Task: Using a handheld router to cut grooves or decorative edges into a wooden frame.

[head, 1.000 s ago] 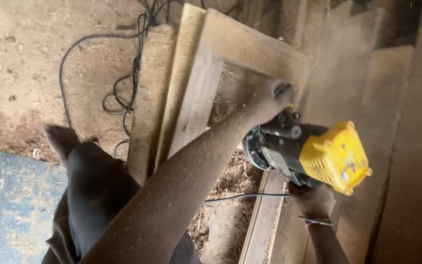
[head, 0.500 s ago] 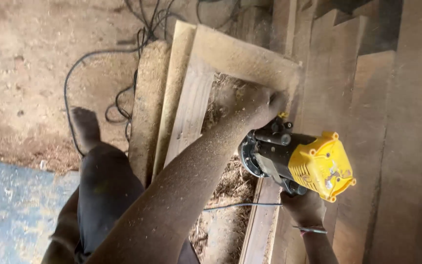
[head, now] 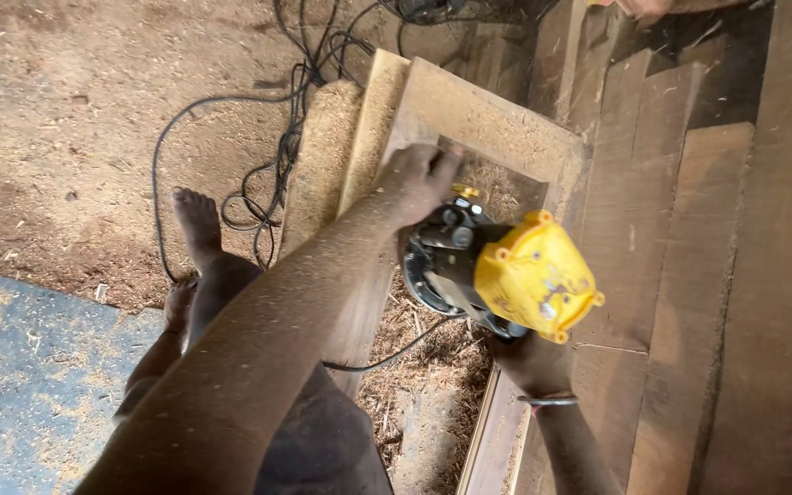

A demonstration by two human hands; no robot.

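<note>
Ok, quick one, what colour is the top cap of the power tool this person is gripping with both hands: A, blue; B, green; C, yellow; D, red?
C: the power tool has a yellow cap over a black body, with the left hand on its far side and the right hand on its near side, over the wooden frame.

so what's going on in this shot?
A person is working a yellow-capped power tool, apparently a router, on a sawdust-covered wooden frame. The left hand grips the tool's far side, the right hand, with a bracelet at the wrist, holds the near side. The tool's base sits at the inner edge of the frame's opening. Wood shavings lie below, black cables trail across the dirt floor, and the person's bare foot rests beside the frame.
</note>
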